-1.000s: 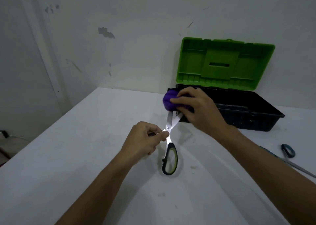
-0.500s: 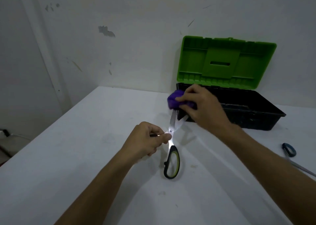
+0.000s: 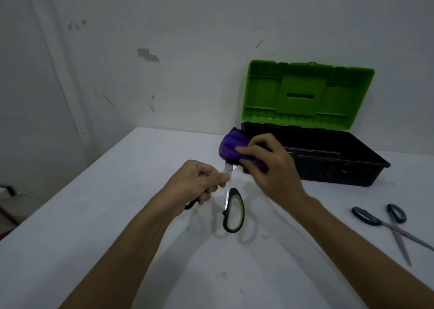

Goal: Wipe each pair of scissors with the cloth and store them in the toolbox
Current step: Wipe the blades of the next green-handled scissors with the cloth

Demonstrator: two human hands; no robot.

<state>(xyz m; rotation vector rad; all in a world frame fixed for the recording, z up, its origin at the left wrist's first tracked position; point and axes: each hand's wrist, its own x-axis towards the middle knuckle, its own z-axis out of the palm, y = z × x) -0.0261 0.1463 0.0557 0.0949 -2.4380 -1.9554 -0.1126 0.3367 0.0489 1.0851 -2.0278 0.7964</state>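
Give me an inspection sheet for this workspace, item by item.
Surface: white table, faint smudges.
Job's things: black-and-green scissors held above the table, blades covered by the purple cloth; blue-handled scissors lie open on the table at right; toolbox open, green lid raised, contents too dark to tell.
Clutter: nothing seen.
Grippers: left hand grips one scissor handle; right hand holds the cloth around the blades.
Cables: something like a cable at the far left edge, below table level, unclear.
Surroundings: scuffed white wall behind the table.
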